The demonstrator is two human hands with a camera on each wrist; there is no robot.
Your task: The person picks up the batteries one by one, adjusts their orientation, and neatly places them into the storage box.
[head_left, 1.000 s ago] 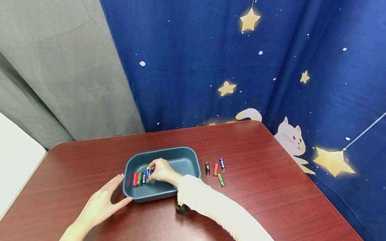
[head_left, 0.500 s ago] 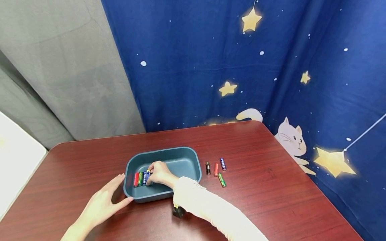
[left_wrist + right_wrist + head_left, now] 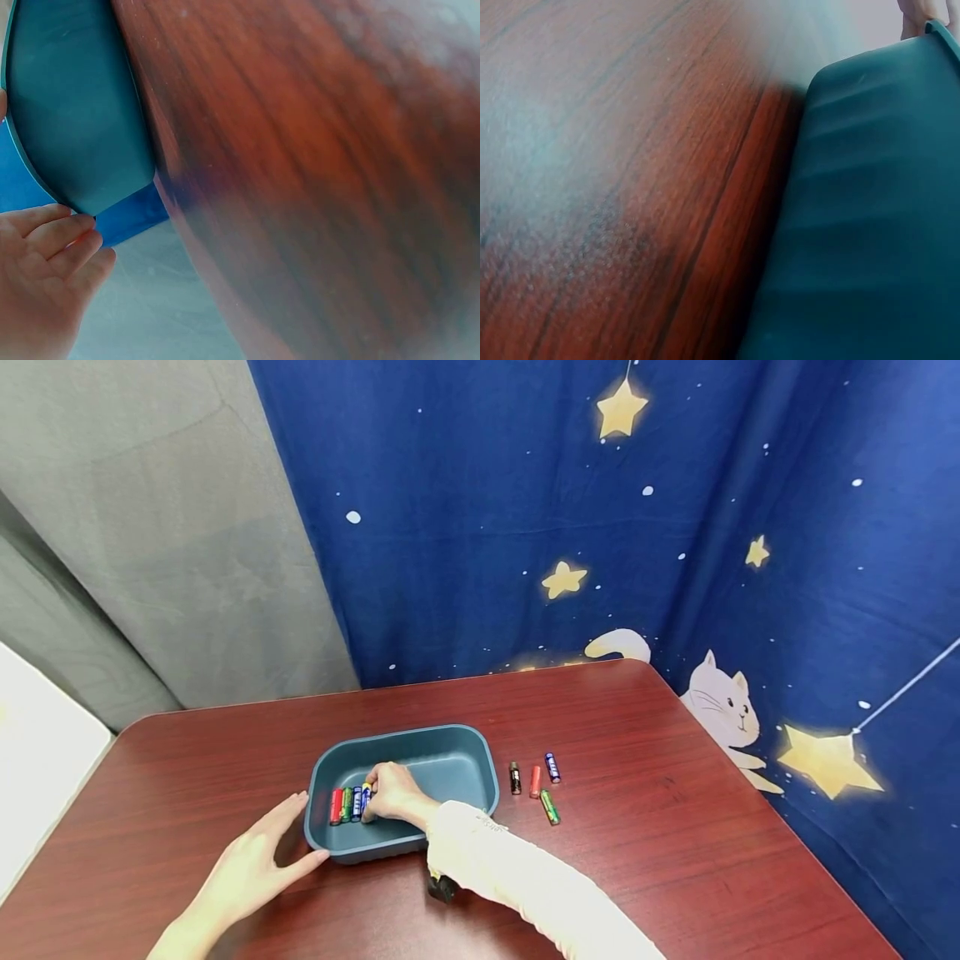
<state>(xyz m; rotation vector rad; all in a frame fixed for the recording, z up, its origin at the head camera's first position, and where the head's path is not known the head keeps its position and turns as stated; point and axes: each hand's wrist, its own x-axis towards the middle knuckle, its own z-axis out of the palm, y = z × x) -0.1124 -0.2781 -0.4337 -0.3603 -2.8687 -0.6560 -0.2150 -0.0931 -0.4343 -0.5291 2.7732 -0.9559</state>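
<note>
A teal box (image 3: 456, 778) stands on the table. In its left part lie a red battery (image 3: 336, 807), a green battery (image 3: 347, 806) and a blue battery (image 3: 357, 804), side by side. Reaching into the box, my right hand (image 3: 397, 793) pinches a blue battery with a yellow end (image 3: 366, 797) at the right of that row. Some of this battery is hidden by the fingers. My left hand (image 3: 251, 867) touches the box's left end, its fingers and thumb spread; the left wrist view shows its extended fingers (image 3: 64, 244) at the rim.
Right of the box lie a black battery (image 3: 515, 778), a red battery (image 3: 536, 782), a blue battery (image 3: 552, 767) and a green battery (image 3: 550, 807). The brown wooden table (image 3: 675, 827) extends right to its edge, with a blue starry curtain (image 3: 480, 527) behind.
My right hand has moved slightly left and down with the yellow-ended blue battery, closing the gap to the row. The left hand has stayed at the box's end.
</note>
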